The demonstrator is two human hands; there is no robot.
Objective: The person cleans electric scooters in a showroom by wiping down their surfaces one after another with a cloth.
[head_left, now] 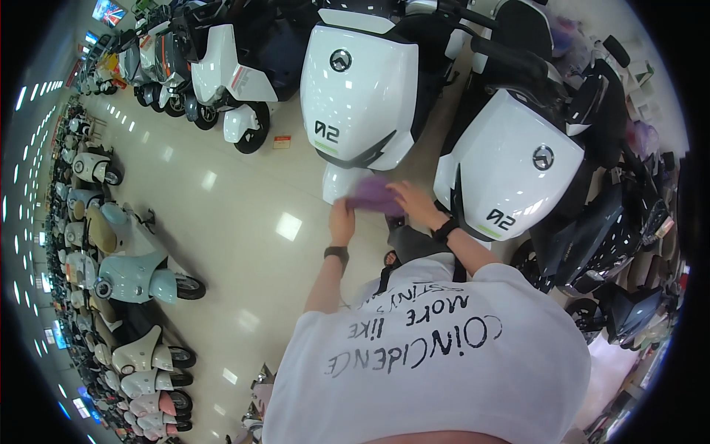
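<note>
A purple cloth (376, 194), blurred by motion, is stretched between my two hands in front of my body. My left hand (341, 222) grips its left end, fingers closed on the edge. On the other end, my right hand (416, 204) has its fingers bent over the cloth. Just beyond the cloth stands a white scooter (362, 89) with its front panel facing me, its white front fender (342, 181) partly behind the cloth. A second white scooter (510, 163) is close by my right hand; I cannot tell any contact between them.
More scooters line the far left, including a white one (238, 70). A row with a light blue scooter (137, 277) runs along the left side. Dark scooters (599, 229) crowd the right. A small orange card (282, 142) lies on the glossy beige floor (244, 222).
</note>
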